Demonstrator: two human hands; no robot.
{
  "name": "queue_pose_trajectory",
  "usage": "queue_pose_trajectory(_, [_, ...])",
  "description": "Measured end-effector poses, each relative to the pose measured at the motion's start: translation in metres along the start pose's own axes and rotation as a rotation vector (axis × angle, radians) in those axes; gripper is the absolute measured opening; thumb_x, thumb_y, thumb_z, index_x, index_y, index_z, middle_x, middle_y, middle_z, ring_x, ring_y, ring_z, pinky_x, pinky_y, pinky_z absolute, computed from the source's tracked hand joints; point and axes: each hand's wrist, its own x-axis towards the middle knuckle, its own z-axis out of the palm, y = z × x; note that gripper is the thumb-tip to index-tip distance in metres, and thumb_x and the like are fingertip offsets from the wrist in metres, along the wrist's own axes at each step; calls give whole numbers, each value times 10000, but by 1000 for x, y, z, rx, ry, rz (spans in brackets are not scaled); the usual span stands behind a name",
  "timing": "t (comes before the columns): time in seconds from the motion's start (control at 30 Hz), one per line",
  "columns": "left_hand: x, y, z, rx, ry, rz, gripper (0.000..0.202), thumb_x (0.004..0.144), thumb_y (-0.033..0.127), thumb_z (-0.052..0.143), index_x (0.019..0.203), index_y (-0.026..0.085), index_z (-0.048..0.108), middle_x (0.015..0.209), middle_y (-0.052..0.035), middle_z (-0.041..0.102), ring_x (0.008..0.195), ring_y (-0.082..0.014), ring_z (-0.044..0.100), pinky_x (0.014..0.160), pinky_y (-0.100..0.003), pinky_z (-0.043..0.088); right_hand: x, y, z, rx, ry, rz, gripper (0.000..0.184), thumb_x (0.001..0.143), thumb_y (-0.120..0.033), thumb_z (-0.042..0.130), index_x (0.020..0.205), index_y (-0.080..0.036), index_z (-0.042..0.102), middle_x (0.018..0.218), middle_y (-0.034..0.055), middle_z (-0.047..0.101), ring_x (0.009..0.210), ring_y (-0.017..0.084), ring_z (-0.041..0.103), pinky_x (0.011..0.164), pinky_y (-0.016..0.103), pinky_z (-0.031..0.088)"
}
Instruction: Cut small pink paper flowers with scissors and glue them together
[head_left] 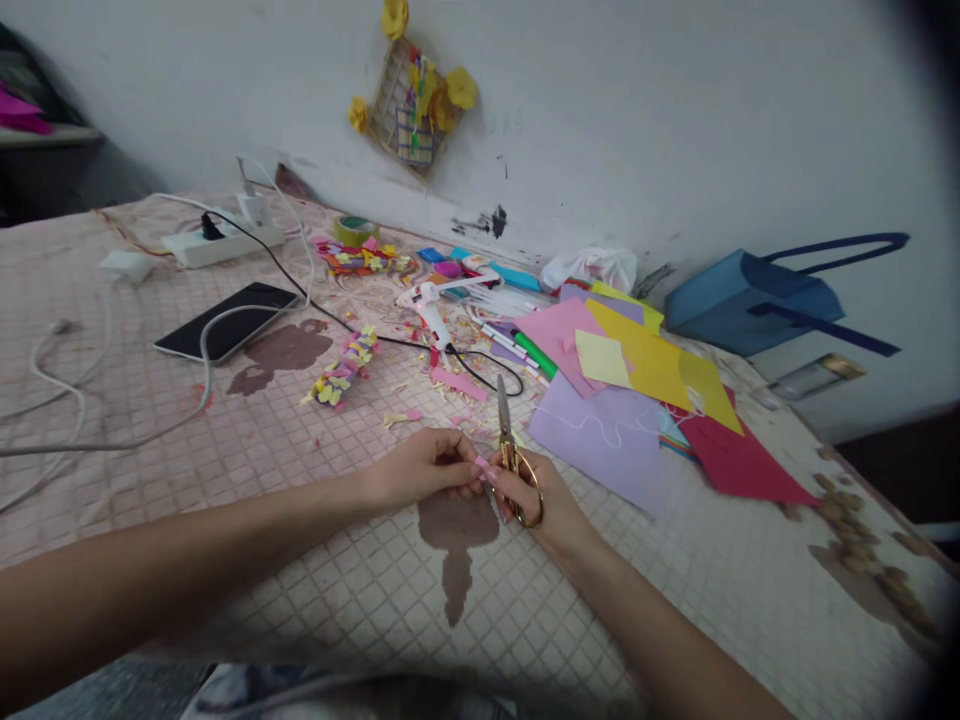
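Observation:
Near the front middle of the table, my left hand (442, 465) pinches a small pink paper piece (481, 464). My right hand (544, 500) has gold-handled scissors (508, 440) hooked on it, their blades pointing away from me. Its fingertips also touch the pink piece, close to my left fingers. Beyond my hands lie a pink paper strip (459, 383) and a small fringed paper piece (403, 417). A fringed paper cluster (343, 370) in yellow, pink and purple rests farther left.
A white glue gun (431, 312) with a black cord stands amid paper scraps. Coloured sheets (600, 440) and a blue bag (750, 300) are at right. A tablet (226, 322), white cables and a power strip (221, 245) occupy the left. Tape (356, 231) sits near the wall.

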Motion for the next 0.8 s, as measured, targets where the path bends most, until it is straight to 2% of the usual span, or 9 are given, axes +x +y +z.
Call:
queue_pose_trajectory(0.33, [0, 4, 0, -137, 103, -59, 213, 735, 310, 631, 727, 124, 529, 667, 12, 602, 561, -65, 526, 563, -208, 407, 0, 8, -3, 26, 21, -24, 139, 796, -278, 531, 718, -163, 528, 459, -62, 458, 397, 62, 392, 394, 185, 254])
queue_pose_trajectory(0.67, [0, 5, 1, -60, 87, -41, 233, 744, 328, 617, 732, 116, 521, 666, 3, 596, 544, -65, 519, 557, -211, 408, 1, 3, -2, -12, 8, -15, 183, 770, -307, 562, 670, -165, 505, 451, -62, 453, 396, 68, 390, 396, 188, 271])
queue_pose_trajectory(0.8, [-1, 6, 1, 4, 77, -17, 255, 751, 365, 598, 738, 122, 523, 660, 6, 586, 533, -67, 512, 525, -203, 395, 0, 5, -3, -33, -39, -32, 195, 784, -325, 552, 685, -161, 521, 474, -58, 459, 402, 67, 384, 397, 190, 268])
